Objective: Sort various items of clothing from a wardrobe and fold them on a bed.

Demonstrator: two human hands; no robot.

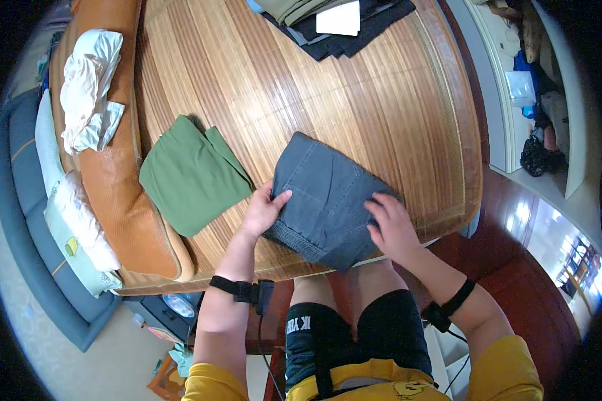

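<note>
Folded dark grey-blue pants (321,195) with an elastic waistband lie at the near edge of a bed covered with a bamboo mat (306,100). My left hand (264,209) grips their left side, its thumb on top and its fingers partly hidden beneath the cloth. At their right edge, my right hand (394,226) rests with fingers spread and bent, touching the fabric. To the left of the pants, close to my left hand, lies a folded green garment (195,180).
A stack of folded dark clothes (341,42) with a white card (338,19) on it lies at the far side. An orange-brown mat (113,200) runs along the left, with a crumpled white cloth (90,90) on it. An open cabinet (506,125) stands right.
</note>
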